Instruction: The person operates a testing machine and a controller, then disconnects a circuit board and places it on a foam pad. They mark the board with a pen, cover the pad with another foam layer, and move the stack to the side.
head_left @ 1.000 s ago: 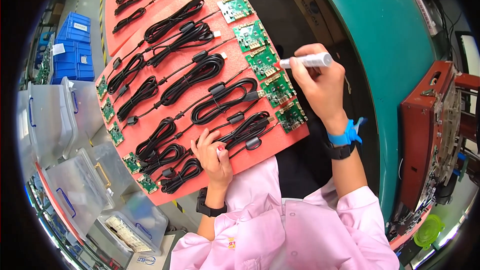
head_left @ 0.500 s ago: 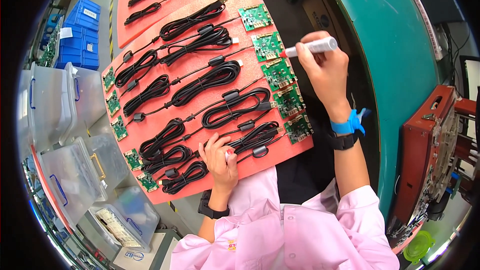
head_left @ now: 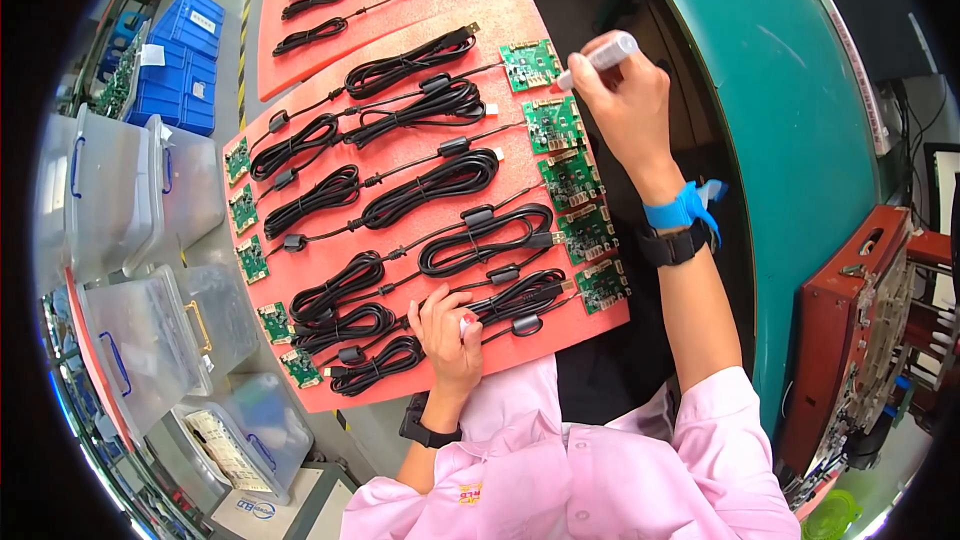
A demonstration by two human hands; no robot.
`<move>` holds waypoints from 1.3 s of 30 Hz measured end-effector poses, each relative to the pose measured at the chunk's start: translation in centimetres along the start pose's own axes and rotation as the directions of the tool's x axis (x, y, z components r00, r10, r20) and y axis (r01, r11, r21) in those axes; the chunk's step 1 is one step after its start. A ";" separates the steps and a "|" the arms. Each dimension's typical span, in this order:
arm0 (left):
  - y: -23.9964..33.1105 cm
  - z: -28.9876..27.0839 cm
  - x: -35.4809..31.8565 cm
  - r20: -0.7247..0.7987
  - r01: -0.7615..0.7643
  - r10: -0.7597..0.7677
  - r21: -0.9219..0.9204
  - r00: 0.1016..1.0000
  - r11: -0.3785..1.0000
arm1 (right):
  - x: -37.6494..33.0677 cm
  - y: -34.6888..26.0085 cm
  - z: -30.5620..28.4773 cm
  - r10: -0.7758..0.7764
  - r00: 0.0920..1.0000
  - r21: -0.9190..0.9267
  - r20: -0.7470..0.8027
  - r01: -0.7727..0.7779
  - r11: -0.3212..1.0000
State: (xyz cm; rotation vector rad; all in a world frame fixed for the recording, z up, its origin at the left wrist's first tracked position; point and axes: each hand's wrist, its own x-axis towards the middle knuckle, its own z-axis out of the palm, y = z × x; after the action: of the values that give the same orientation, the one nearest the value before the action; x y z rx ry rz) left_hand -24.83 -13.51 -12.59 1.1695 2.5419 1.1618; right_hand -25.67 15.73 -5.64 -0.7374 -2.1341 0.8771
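My right hand [head_left: 634, 110] grips a white marker [head_left: 613, 48], its red tip at the right edge of the farthest green circuit board [head_left: 529, 66] in the right-hand column. My left hand [head_left: 447, 345] rests by the near edge of a pink foam sheet [head_left: 470, 365], fingers curled round a small red-and-white cap [head_left: 468, 322]. Its fingertips are beside a coiled black cable [head_left: 520, 298]. Several such bundled cables lie across the foam in rows, with ferrite lumps and USB plugs. Smaller green boards [head_left: 243, 210] line the left edge. A blue wrist strap [head_left: 686, 208] circles my right wrist.
Beyond lies a second pink foam sheet [head_left: 375, 15] with more cables and boards. Blue bins [head_left: 178, 88] and clear plastic boxes [head_left: 175, 185] are stacked at the left. To the right are a green bench top [head_left: 770, 140] and a red machine case [head_left: 845, 310].
My right hand and the marker have moved from the second board up to the farthest board. The whole view has shifted slightly; my left hand keeps its place at the near cables.
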 end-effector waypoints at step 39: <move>-13.5 2.0 -22.3 0.109 0.395 -0.403 0.091 0.909 0.914 | -21.6 -25.4 17.6 -0.399 0.663 0.354 0.633 0.210 0.911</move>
State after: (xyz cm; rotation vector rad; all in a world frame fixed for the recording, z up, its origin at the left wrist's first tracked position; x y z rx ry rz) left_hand -16.67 -33.22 -27.77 0.6558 2.5701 0.8799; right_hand -32.45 -21.30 -3.94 0.1566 -2.6028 1.3505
